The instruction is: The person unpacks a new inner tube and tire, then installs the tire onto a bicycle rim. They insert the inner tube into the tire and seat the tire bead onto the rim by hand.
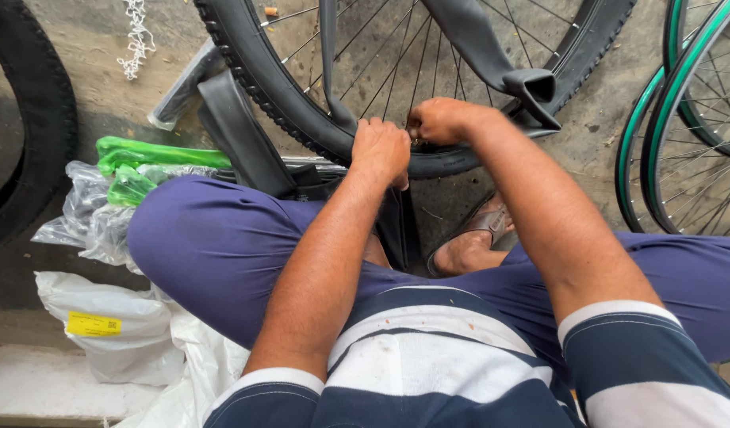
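Black rubber tyre under both my fists.
My left hand and right hand clamp its lower edge before my knees; a clear bag beside me holds green packets.

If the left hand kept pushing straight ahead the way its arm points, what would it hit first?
The left hand already rests against the black bicycle tyre, so it would press into that tyre at once. Beyond lie the spokes, though depth is hard to judge.

Head camera looks steeply down, close over the lap.
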`<action>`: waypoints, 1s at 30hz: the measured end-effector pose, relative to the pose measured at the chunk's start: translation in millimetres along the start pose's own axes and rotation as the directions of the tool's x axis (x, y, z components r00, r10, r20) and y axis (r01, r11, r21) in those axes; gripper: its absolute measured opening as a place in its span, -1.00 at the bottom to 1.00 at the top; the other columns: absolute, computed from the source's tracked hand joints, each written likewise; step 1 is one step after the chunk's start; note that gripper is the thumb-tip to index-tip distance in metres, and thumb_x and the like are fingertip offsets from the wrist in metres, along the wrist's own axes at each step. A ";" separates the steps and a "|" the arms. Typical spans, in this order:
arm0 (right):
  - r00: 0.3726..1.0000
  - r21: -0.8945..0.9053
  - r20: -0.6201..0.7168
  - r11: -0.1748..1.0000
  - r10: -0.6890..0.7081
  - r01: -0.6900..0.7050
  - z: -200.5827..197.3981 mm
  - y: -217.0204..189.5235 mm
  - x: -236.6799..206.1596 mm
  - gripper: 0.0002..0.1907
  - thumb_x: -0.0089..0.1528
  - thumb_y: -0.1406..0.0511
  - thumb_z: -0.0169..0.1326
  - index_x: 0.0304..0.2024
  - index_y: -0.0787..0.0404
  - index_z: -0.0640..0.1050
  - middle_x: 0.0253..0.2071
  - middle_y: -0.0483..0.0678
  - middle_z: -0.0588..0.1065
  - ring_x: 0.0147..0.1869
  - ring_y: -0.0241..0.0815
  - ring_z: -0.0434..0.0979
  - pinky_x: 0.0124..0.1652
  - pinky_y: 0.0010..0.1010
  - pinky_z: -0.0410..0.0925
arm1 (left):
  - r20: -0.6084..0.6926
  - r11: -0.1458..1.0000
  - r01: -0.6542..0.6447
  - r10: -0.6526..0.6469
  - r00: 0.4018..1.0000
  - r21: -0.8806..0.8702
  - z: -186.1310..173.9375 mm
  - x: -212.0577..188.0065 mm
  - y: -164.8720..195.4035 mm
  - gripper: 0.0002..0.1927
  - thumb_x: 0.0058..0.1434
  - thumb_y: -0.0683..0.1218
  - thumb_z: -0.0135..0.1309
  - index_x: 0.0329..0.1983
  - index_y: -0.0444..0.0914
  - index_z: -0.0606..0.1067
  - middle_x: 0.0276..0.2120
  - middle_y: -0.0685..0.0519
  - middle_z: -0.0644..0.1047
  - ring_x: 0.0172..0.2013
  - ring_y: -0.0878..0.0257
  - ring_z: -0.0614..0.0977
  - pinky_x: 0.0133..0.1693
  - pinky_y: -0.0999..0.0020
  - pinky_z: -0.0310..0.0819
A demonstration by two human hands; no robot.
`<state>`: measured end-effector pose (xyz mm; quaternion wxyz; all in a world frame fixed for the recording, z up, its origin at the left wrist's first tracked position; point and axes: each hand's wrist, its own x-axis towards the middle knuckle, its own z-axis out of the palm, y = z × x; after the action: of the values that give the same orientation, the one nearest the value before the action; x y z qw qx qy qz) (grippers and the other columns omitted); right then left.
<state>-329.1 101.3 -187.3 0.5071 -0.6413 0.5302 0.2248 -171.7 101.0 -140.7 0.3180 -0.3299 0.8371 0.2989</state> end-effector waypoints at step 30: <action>0.991 -0.052 -0.126 0.997 0.049 -0.056 8.4 -8.9 -8.2 -0.57 0.33 0.05 0.00 -0.03 0.23 0.64 0.02 0.22 0.56 0.19 0.21 0.51 0.17 -0.07 0.36 | -0.008 1.000 0.005 -0.006 1.000 -0.018 1.2 -1.1 -3.0 -0.29 -0.27 0.23 0.53 -0.07 -0.17 0.62 -0.06 0.01 0.60 0.08 0.02 0.54 0.08 0.13 0.34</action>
<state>-321.7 111.8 -180.1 0.4492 -0.6537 0.5709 0.2122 -168.4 100.4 -141.6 0.3125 -0.3363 0.8347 0.3041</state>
